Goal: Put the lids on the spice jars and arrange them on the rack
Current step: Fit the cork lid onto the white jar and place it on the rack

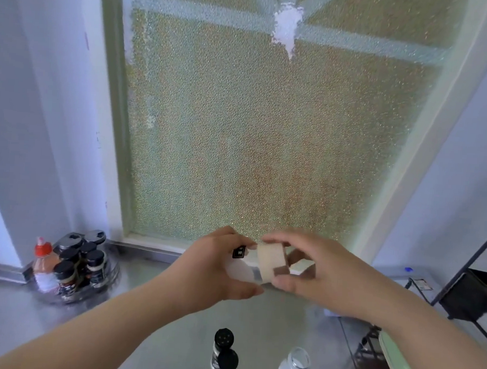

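Mid-air at centre, our left hand [215, 263] grips the jar [242, 269] while our right hand [314, 268] pinches the lid [270, 260]. Misaligned, it could jam; the rack [77, 266] waits at nine o'clock.

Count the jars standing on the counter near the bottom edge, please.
2. A black-lidded jar stands bottom centre, and an open jar of white powder stands to its right. Others may be out of frame.
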The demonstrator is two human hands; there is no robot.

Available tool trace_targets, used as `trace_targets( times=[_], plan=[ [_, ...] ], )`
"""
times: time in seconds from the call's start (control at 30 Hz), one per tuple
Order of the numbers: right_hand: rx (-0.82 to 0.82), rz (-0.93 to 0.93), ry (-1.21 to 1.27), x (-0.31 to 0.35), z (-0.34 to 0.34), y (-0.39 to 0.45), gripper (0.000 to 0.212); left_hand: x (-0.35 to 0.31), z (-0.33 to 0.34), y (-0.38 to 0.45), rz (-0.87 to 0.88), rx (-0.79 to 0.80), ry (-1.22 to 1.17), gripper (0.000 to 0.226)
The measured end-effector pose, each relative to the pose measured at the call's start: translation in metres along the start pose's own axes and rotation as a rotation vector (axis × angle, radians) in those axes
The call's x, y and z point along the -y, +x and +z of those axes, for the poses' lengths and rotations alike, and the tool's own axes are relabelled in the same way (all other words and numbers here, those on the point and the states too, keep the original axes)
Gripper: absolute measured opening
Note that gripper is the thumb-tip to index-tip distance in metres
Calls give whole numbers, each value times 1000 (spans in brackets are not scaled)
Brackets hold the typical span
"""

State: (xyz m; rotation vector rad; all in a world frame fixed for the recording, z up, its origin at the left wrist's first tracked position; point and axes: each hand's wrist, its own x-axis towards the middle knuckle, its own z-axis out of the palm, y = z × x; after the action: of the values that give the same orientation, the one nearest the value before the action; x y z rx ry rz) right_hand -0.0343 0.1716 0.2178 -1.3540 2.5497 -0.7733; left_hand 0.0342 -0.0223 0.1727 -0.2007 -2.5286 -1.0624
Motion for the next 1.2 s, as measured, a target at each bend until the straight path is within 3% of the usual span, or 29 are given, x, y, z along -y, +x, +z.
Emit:
trace_targets(
  times=[0.07, 0.17, 0.27, 0.37, 0.5, 0.63, 0.87, 1.0, 1.1, 1.2],
  plan=[
    [-56, 11, 10, 3, 10, 7, 35, 1, -2, -1, 20, 11, 21, 57],
    [-42, 67, 99, 3, 20, 12, 53, 8, -3, -7, 4, 27, 17, 58],
    [33, 2, 145, 7, 15, 19, 60, 17, -13, -9, -41, -15, -30, 54],
    [-51, -77, -4, 12, 20, 35, 48, 25, -20, -13, -43, -35, -13, 57],
    [-53, -138, -53, 21, 42, 59, 49, 42, -28, -28, -67, -68, 31, 66],
    [38, -145, 54, 33, 63, 89, 51, 69, -50, -43, -142, -106, 95, 66],
    [71, -174, 72, 72, 137, 155, 31, 127, -87, -87, -281, -197, 159, 67],
    [152, -122, 160, 93, 178, 188, 36, 168, -105, -104, -389, -240, 159, 64],
    [184, -80, 207, 101, 203, 213, 38, 193, -118, -104, -455, -183, 156, 62],
    [184, -42, 141, 96, 220, 244, 40, 219, -131, -109, -522, -89, 144, 77]
  ],
)
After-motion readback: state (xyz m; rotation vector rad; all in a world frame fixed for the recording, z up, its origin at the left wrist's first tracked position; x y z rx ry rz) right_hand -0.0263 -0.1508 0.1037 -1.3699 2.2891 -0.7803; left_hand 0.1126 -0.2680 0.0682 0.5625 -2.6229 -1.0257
